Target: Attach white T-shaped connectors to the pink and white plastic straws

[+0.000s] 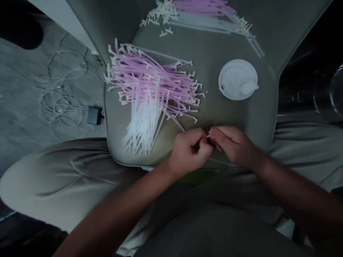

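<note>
My left hand is closed on a thin pale tube, whose end sticks out up and to the left of the fist. My right hand pinches a tiny white piece at the fingertips, against the fingers of my left hand. A heap of pink tubes with white end fittings lies on the grey chair seat, with clear white tubes across its lower part. Right of the heap is a round white dish with a small white pointed container in it.
More pink tubes, clear tubes and loose white fittings lie at the seat's far side. On the floor at left are a dark box and coiled cables. The seat rests between my legs.
</note>
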The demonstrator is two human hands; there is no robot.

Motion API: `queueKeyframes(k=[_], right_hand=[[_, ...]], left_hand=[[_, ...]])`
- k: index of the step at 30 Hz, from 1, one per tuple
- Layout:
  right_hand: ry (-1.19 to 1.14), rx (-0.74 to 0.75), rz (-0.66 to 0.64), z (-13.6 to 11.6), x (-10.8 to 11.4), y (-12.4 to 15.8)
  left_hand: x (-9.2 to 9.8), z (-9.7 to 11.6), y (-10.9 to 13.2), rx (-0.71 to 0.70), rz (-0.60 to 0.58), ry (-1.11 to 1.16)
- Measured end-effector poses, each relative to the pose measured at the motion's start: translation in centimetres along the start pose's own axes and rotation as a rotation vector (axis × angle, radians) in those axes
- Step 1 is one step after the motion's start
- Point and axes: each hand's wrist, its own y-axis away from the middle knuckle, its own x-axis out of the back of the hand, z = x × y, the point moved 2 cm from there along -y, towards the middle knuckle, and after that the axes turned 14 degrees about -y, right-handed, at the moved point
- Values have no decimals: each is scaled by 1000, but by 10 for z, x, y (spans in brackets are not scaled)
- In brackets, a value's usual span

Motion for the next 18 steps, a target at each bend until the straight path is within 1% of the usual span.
queueKeyframes(k=[12, 18], right_hand=[[49, 19, 10, 0, -1, -1], [65, 41, 17, -1, -2, -1]], left_hand=[[0, -2, 1, -20, -45, 9], [1, -1, 0, -18, -72, -21]])
